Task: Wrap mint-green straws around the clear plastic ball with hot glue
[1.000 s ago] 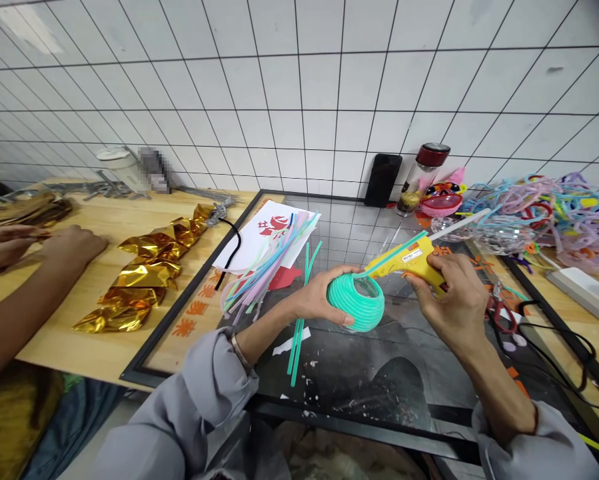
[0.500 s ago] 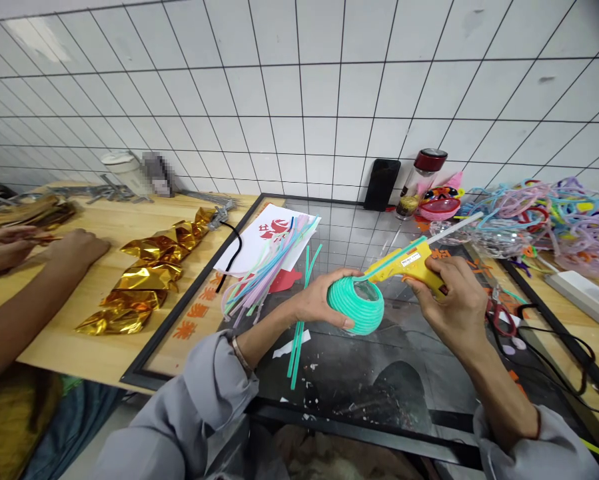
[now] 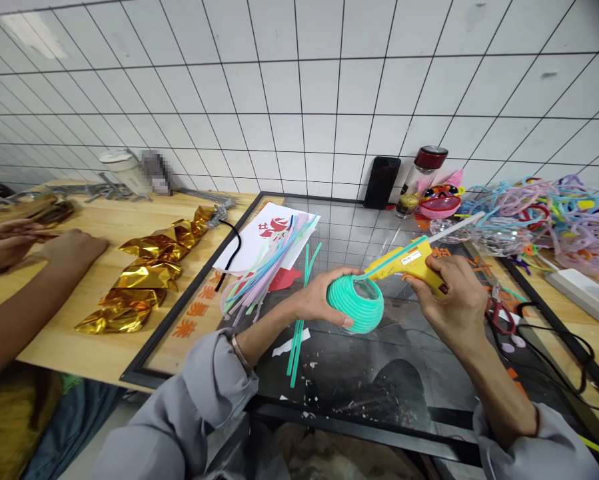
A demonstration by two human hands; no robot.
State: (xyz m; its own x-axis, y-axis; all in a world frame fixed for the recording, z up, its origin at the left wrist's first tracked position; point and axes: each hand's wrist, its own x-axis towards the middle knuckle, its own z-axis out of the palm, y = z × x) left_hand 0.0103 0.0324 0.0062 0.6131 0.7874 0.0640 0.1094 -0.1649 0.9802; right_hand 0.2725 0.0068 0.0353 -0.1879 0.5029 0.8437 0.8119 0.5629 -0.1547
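Room before the green pot; loose strips leftward; probably scissors rightward.

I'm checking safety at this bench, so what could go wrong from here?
The left hand grips the green coiled jar near the tip of the yellow glue gun; if hot, it could burn the fingers. The green strip running along the gun might catch on it. The right forearm could snag the loose black cord.

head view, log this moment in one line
left hand: gripping green ribbed pot | right hand: holding yellow glue gun | green strip: from pot rim along gun | loose strips: on dark tabletop
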